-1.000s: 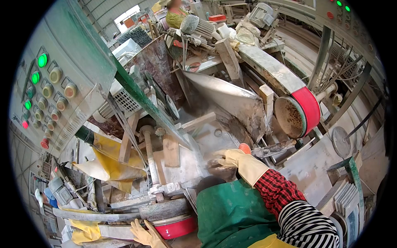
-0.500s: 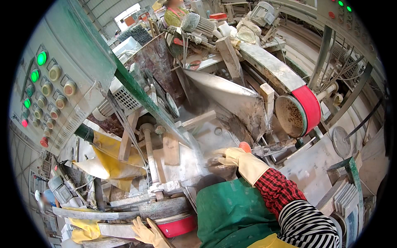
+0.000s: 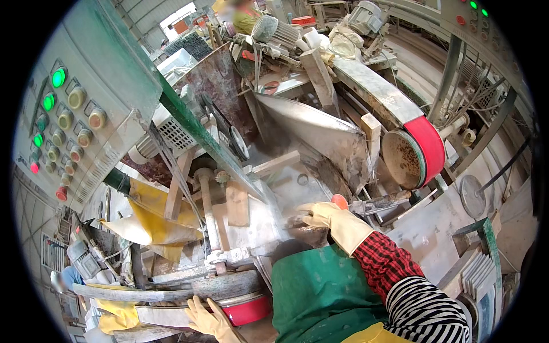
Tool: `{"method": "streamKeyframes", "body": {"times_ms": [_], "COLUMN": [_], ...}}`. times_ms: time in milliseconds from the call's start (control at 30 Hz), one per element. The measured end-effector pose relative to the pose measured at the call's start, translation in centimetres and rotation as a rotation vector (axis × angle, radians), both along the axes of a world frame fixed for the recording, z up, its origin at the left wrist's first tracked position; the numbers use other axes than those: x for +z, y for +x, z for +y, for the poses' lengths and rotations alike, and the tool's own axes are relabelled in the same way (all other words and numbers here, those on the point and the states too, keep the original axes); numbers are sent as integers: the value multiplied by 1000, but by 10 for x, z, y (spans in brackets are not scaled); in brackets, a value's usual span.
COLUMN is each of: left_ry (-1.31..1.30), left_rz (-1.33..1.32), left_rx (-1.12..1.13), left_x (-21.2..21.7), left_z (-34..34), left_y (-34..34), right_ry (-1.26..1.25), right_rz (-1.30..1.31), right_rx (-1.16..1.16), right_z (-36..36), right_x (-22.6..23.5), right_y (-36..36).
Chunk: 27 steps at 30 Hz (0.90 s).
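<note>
My left hand (image 3: pixel 210 321), in a cream rubber glove, lies with fingers spread on the pale curved belt housing (image 3: pixel 163 316) at the lower left. Just right of its fingers is a red belt section (image 3: pixel 250 310). My right hand (image 3: pixel 333 222), gloved the same way, reaches left over the bench with its fingers curled down. Beneath them is a brown, dusty lump (image 3: pixel 311 235); haze and the glove hide its shape. An orange-red round knob (image 3: pixel 339 201) shows just behind the right hand.
A control panel (image 3: pixel 74 114) with lit buttons hangs at upper left, a green beam (image 3: pixel 197 134) slanting from it. At right is a belt wheel (image 3: pixel 407 160) with a red band. Stacked slabs (image 3: pixel 476 273) stand lower right. A co-worker (image 3: pixel 245 20) is at the back.
My left hand has slid slightly up and right along the belt housing. My right hand stays almost in place. The far co-worker's posture has shifted.
</note>
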<state>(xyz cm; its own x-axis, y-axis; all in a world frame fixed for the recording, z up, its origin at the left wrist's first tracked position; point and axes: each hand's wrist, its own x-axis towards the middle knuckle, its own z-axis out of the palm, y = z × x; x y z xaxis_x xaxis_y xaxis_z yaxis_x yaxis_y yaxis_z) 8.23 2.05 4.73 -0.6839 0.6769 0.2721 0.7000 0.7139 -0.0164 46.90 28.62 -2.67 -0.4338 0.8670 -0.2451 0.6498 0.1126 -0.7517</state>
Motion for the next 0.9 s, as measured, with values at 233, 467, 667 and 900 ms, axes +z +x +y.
{"method": "streamKeyframes", "body": {"times_ms": [233, 467, 667, 900], "left_ry": [-3, 0, 65, 112], "left_rz": [51, 18, -283, -69], "left_rx": [-15, -62, -14, -221], "left_x": [-5, 1, 38, 4], "left_z": [-3, -2, 1, -25], "left_y": [1, 10, 11, -23], "right_ry": [17, -17, -24, 12], "right_rz": [-100, -25, -75, -5], "right_rx": [4, -7, -29, 17], "right_z": [-1, 3, -2, 3], "right_x": [11, -4, 11, 8], "right_y": [-6, -3, -1, -3]}}
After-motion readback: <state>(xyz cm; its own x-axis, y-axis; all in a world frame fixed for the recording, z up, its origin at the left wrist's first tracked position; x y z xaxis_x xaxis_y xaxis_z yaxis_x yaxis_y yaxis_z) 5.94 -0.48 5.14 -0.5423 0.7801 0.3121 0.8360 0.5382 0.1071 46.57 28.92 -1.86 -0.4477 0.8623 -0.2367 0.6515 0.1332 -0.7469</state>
